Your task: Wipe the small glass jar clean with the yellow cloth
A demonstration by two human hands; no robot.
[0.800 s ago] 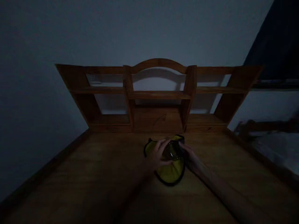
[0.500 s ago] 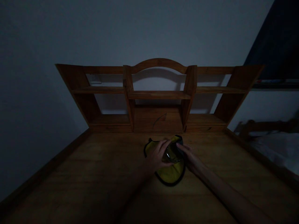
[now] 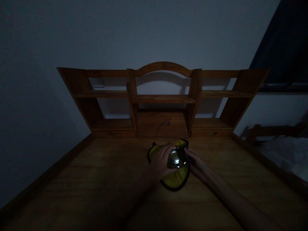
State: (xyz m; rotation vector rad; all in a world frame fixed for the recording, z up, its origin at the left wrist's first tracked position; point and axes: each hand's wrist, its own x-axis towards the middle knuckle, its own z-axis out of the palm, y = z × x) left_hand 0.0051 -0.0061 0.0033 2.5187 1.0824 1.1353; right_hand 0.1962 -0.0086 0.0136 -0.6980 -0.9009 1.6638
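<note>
A small, round, shiny bowl (image 3: 177, 158), see-through like glass, sits tilted between my hands and catches a bright reflection. My left hand (image 3: 161, 163) curls round its left side, thumb below and fingers above. Under and around the bowl spreads a yellow cloth (image 3: 176, 181) with a black border. At the bowl's right side my right hand (image 3: 196, 162) grips a raised part of the cloth, with the thumb on top; its other fingers are mostly hidden. The dim light blurs the fine details.
A wooden desk top (image 3: 108, 179) lies under my hands. Along its back stands a wooden shelf unit (image 3: 163, 98) with a low centre panel (image 3: 162, 125) against the wall. At the far right are a dark curtain (image 3: 284, 48) and a wooden rail (image 3: 276, 130) beside pale bedding.
My right hand has drawn the cloth off the bowl's face toward the right. More of the bowl now shows, with a bright glint. My left hand stays nearly in place.
</note>
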